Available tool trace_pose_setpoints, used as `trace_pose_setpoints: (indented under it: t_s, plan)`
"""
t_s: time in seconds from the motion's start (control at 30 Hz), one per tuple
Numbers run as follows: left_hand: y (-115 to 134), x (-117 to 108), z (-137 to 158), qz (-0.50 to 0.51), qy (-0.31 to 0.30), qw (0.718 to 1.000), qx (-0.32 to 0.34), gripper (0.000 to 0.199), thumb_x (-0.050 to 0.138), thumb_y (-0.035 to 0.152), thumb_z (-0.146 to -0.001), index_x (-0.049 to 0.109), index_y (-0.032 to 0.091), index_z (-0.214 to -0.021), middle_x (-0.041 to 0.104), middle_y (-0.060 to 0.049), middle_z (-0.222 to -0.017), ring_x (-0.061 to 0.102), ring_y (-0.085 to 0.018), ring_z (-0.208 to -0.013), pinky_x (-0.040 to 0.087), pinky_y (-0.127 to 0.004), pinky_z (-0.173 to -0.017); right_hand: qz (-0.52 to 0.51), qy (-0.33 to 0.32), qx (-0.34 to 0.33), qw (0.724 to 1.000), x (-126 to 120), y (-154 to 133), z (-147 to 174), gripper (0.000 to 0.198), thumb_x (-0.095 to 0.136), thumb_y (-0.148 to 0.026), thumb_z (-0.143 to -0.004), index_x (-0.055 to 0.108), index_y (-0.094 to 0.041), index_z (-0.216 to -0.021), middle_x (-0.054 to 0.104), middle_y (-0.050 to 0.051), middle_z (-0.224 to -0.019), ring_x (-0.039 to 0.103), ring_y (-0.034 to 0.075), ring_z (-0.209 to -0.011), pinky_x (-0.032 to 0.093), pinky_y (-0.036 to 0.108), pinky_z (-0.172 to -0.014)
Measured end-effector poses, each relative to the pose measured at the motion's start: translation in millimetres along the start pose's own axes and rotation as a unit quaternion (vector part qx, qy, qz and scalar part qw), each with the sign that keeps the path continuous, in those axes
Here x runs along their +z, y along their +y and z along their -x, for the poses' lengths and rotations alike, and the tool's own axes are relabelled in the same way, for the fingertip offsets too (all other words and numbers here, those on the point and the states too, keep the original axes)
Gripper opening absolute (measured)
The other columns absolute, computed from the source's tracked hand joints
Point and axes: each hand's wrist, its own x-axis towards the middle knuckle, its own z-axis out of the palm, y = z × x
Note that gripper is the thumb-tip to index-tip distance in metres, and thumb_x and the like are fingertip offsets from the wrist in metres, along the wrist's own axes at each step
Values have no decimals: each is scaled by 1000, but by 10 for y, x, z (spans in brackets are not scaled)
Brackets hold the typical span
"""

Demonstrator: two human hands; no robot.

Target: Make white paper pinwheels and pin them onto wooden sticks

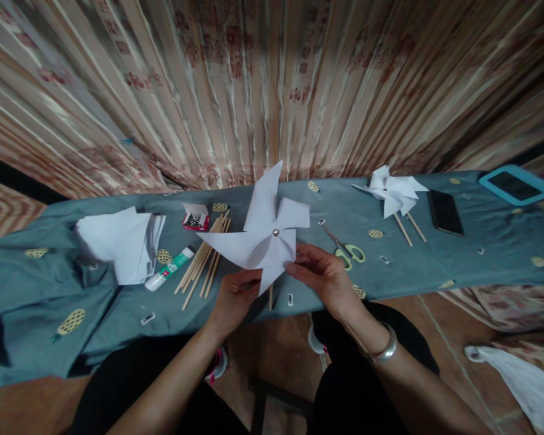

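Observation:
A white paper pinwheel with a silver pin at its centre is held up over the near part of the table. My right hand pinches the edge of its lower right blade between thumb and fingers. Behind the lower blade, my left hand is closed, its fingertips partly hidden by the paper. A wooden stick shows below the pinwheel, its upper part covered by the blades. Close to my left hand lies a bunch of wooden sticks. Green-handled scissors rest beyond my right hand.
White paper sheets are stacked at the left, beside a glue stick and a small red box of pins. Finished pinwheels on sticks, a black phone and a blue-framed tablet lie at the right. A curtain hangs behind.

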Motion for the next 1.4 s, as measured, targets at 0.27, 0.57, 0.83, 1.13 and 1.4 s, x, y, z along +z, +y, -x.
trace_pose_setpoints:
  t_s: [0.27, 0.57, 0.83, 1.13, 1.4]
  plan:
    - [8, -27, 23, -21, -8, 1000, 8, 24, 77, 39, -71, 77, 16, -79, 73, -4, -77, 64, -19, -73, 51, -29, -72, 127, -62, -29, 989, 44, 4, 103, 27, 74, -43, -79, 71, -22, -97, 77, 2, -84, 72, 17, -79, 56, 29, -73]
    - [-6, -38, 48, -46, -9, 999, -29, 22, 76, 37, -70, 76, 16, -78, 75, -5, -80, 67, -22, -81, 50, -30, -76, 208, 163, -186, 946, -457, -245, -51, 26, 74, -35, -80, 70, -23, -103, 77, 4, -95, 70, 17, -86, 53, 32, -81]
    - [-38, -29, 82, -33, -29, 998, -40, 22, 78, 37, -70, 77, 17, -78, 77, -7, -82, 70, -24, -86, 52, -32, -83, 194, 109, -167, 961, -504, -146, -135, 35, 71, -35, -82, 66, -27, -116, 75, 5, -106, 68, 19, -99, 52, 37, -90]
    - [0, 29, 26, 32, 6, 999, -33, 14, 80, 30, -62, 79, 21, -73, 78, -3, -78, 71, -22, -80, 55, -33, -82, 125, 101, -106, 981, -366, -145, -68, 31, 79, -36, -72, 72, -22, -99, 73, -2, -74, 64, 12, -66, 52, 27, -68]
    - [-10, -35, 9, -15, -2, 1000, -14, 13, 77, 29, -67, 79, 19, -75, 78, -4, -79, 70, -21, -78, 54, -31, -79, 53, 45, -47, 997, -204, -184, -2, 29, 85, -33, -66, 74, -25, -91, 75, -3, -73, 67, 12, -67, 54, 23, -64]
